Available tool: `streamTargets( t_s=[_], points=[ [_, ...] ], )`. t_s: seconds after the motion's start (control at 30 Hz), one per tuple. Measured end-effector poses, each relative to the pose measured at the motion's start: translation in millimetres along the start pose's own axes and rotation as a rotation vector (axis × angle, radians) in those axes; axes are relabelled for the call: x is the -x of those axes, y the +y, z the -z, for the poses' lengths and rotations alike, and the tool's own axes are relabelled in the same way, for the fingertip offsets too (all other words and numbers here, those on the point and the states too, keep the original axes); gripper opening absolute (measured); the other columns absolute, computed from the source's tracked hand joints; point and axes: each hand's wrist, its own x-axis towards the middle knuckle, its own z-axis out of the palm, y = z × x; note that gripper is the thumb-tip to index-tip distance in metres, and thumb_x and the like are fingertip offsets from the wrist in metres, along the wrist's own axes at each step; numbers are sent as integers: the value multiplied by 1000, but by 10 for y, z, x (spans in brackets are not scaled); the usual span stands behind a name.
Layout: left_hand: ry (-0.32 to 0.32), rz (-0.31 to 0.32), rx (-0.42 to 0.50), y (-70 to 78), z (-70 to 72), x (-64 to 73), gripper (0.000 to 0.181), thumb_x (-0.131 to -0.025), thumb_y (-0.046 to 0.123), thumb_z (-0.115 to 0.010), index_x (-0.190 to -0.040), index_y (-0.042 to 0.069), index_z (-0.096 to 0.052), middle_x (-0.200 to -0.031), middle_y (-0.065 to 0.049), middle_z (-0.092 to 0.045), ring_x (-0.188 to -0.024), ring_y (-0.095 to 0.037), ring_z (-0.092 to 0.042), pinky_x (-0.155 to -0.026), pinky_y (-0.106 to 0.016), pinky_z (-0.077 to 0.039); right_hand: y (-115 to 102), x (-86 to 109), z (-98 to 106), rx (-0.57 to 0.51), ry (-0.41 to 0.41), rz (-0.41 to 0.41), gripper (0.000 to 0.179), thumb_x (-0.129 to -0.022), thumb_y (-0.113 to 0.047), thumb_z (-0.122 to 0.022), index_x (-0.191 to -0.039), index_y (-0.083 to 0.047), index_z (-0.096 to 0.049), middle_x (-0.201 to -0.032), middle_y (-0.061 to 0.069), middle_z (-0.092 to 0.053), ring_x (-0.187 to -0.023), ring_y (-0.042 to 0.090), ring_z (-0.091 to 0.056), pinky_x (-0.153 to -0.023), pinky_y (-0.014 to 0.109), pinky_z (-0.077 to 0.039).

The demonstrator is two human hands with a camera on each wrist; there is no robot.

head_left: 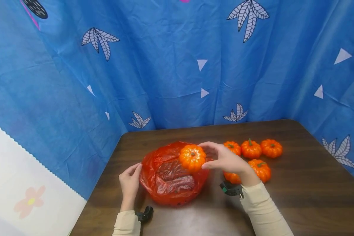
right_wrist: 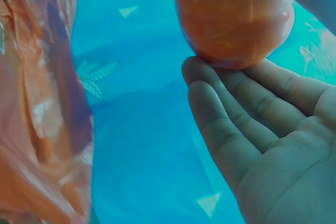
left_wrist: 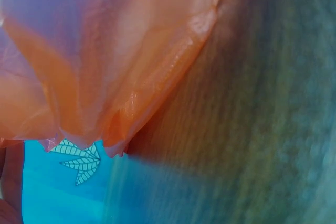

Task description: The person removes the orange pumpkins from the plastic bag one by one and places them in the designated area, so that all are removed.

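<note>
A red plastic bag (head_left: 177,183) stands on the table with its mouth spread wide. At its left rim my left hand (head_left: 130,182) pinches the thin edge between thumb and fingers. The bag (left_wrist: 131,77) fills much of the left wrist view, where only a sliver of hand shows. Over the bag's right side my right hand (head_left: 224,159) holds a small orange pumpkin (head_left: 192,158) between thumb and fingertips. The right wrist view shows this pumpkin (right_wrist: 233,19) against the fingers, beside the bag. Several more orange pumpkins (head_left: 251,149) sit on the table behind and beneath the right forearm.
The brown wooden table (head_left: 306,183) reaches back to a blue patterned curtain (head_left: 177,72) around it. A white cloth with a flower print (head_left: 29,201) hangs at the left. Dark straps with small cameras (head_left: 144,214) are on both wrists.
</note>
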Motion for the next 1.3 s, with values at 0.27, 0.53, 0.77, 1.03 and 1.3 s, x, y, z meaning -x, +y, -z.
streamTargets(
  t_s=[0.27, 0.53, 0.77, 1.03, 1.3],
  points=[
    [27, -43, 13, -7, 0, -4, 27, -89, 27, -77, -102, 3, -79, -94, -1, -79, -76, -4, -72, -70, -19, -60, -45, 194, 252, -28, 71, 33, 62, -88, -13, -77, -142, -8, -48, -139, 16, -57, -122, 27, -61, -93, 27, -58],
    [24, -14, -2, -21, 29, 11, 31, -90, 30, -76, -105, 4, -78, -93, 4, -79, -77, -2, -72, -71, -17, -59, -61, 358, 413, 46, 135, -26, 62, -87, -17, -78, -141, -11, -49, -138, 11, -58, -123, 27, -60, -95, 28, -57],
    [15, 7, -15, -40, 51, 29, 34, -90, 35, -75, -108, 6, -78, -105, -14, -77, -78, -2, -72, -72, -18, -59, 24, 463, 500, 104, 143, -59, 61, -87, -20, -78, -140, -16, -50, -141, 11, -56, -124, 36, -56, -92, 25, -57],
    [7, 15, -4, -21, 37, 40, 33, -91, 33, -74, -109, 6, -78, -109, -18, -75, -79, -2, -72, -72, -17, -59, 125, 549, 625, 61, 111, -36, 59, -89, -14, -76, -141, -15, -49, -140, 14, -55, -119, 17, -61, -89, 31, -60],
    [-4, 0, -1, 9, 9, 39, 35, -90, 35, -75, -108, 6, -78, -109, -17, -76, -80, -3, -73, -73, -19, -60, 186, 682, 775, 87, 171, -95, 58, -88, -18, -77, -140, -14, -50, -139, 13, -58, -117, 10, -61, -91, 28, -59]
  ],
)
